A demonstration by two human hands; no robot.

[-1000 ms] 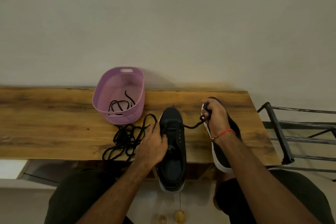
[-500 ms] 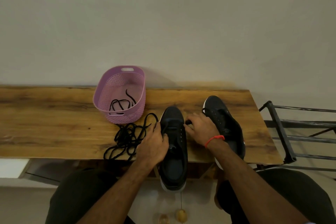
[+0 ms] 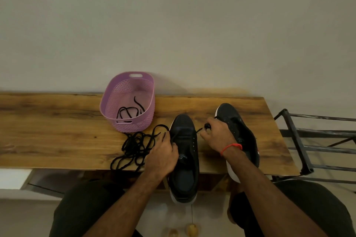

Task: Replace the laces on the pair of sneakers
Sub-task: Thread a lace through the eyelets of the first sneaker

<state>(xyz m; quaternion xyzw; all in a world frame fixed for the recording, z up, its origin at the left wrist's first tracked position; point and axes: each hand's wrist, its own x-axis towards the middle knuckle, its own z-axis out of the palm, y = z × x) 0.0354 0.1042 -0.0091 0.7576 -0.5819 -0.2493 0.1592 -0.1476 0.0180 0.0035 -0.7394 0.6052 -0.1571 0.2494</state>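
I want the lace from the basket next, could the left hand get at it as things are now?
Probably yes. The basket stands open-topped, just beyond the left hand, with nothing over the lace inside. But that hand is holding the near sneaker and would have to let go first.

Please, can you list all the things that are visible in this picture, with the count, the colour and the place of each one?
sneakers: 2, black, right part of table
loose laces: tangled pile, black, beside basket
basket: 1, lilac, back of table
lace in basket: 1, black
table: 1, brown wood
metal rack: 1, dark, right of table
left hand: grips nearer sneaker
right hand: pinches lace end
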